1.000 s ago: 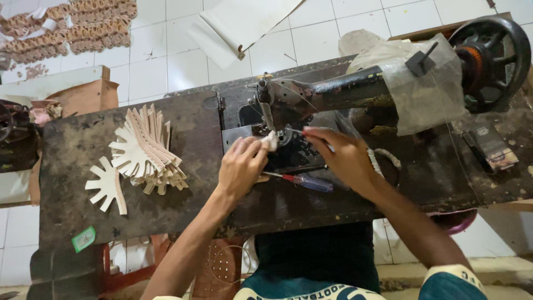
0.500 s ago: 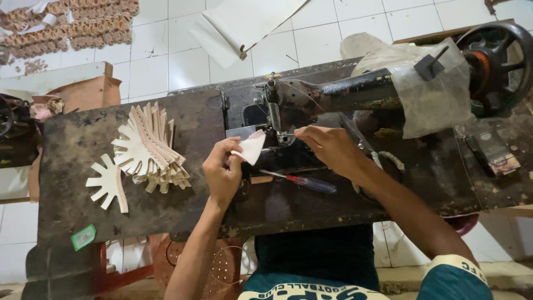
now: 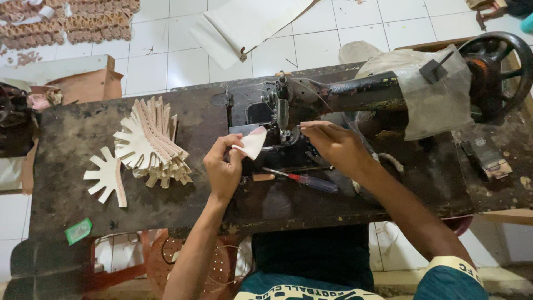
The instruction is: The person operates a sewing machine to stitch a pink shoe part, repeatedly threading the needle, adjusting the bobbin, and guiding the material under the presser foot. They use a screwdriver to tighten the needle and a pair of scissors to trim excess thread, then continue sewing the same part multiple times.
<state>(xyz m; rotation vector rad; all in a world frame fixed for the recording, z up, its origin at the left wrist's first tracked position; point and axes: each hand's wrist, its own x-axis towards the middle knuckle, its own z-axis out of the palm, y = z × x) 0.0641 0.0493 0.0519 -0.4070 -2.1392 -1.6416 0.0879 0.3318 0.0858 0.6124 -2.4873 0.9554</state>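
Note:
My left hand [image 3: 223, 169] pinches a small cream piece of material [image 3: 252, 142] and holds it lifted just left of the needle of a black sewing machine [image 3: 338, 100]. My right hand [image 3: 333, 145] rests flat on the machine bed beside the needle, fingers pointing left, holding nothing that I can see. A stack of cream fan-shaped cut pieces [image 3: 152, 141] lies to the left of my left hand, with a single such piece [image 3: 106, 176] beside it.
A red-handled screwdriver [image 3: 302, 180] lies on the dark worn table [image 3: 72, 144] below my hands. The handwheel [image 3: 494, 66] is at the far right, with clear plastic draped over the machine arm. A green tag [image 3: 78, 231] sits at the table's front left. White tiled floor lies beyond.
My left hand has lifted the cream piece away from the needle and pulled it left. My right hand has stayed near the needle, shifting slightly.

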